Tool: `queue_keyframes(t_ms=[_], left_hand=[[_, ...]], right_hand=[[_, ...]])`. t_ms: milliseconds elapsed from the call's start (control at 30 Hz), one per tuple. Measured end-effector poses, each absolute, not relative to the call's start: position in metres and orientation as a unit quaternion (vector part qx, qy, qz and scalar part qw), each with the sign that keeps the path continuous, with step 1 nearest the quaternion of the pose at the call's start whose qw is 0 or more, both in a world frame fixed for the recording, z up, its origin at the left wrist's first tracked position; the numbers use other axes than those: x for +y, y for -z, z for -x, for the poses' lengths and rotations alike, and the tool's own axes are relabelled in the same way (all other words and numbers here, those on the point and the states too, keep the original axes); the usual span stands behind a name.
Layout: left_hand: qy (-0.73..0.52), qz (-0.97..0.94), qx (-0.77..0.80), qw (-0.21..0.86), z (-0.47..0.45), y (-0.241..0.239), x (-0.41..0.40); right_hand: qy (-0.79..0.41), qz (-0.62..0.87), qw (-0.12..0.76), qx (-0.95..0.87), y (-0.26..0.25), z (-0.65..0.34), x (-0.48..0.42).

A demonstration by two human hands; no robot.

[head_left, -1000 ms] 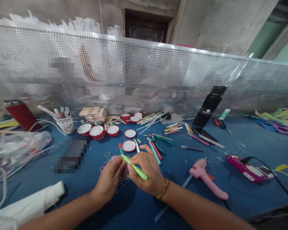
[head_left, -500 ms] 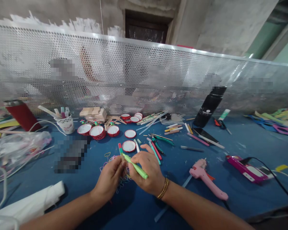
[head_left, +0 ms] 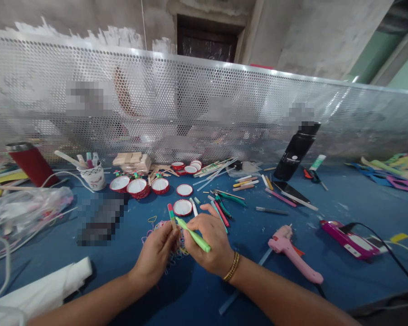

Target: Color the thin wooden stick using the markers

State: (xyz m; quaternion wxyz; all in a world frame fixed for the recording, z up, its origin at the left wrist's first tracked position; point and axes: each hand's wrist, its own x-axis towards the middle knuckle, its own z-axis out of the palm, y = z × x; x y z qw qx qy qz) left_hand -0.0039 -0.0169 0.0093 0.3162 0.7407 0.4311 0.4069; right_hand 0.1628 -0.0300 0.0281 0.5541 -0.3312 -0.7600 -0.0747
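Note:
My left hand [head_left: 158, 246] pinches the lower end of a popsicle stick [head_left: 171, 215], which points upward. The stick is red at its tip, green below that, and bare wood further down. A light green marker [head_left: 199, 240] is gripped in my right hand [head_left: 209, 240], its tip at the green part of the stick. Under my hands lies a pile of thin colourful loops [head_left: 182, 258]. Just beyond them is a red-rimmed white lid [head_left: 182, 207], with a white marker [head_left: 194, 208] beside it.
Several markers, green-handled pliers [head_left: 222, 203] and a pink glue gun [head_left: 294, 253] lie to the right. Stacked red lids [head_left: 138, 188], bundled wooden sticks [head_left: 132, 160] and a paper cup [head_left: 92, 176] stand at the back. A black bottle [head_left: 295, 154] leans before the perforated metal screen [head_left: 204, 108].
The marker's tip has shifted slightly to the right along with my right hand. My left hand and the stick stay nearly still.

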Motion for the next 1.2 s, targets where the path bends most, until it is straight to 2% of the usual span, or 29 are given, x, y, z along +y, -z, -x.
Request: queue_keyframes(t_ms=[733,1200], left_hand=[[-0.41,-0.728,0.417,0.359,0.0052,-0.0068,-0.0158],[-0.404,-0.73,0.429,0.345,0.0049,-0.0086,-0.0175]], right_hand=[[0.067,0.33,0.538,-0.773,-0.0298,-0.1594,-0.0343],[0.076,0.324,0.542,-0.772,-0.029,-0.1601,-0.0342]])
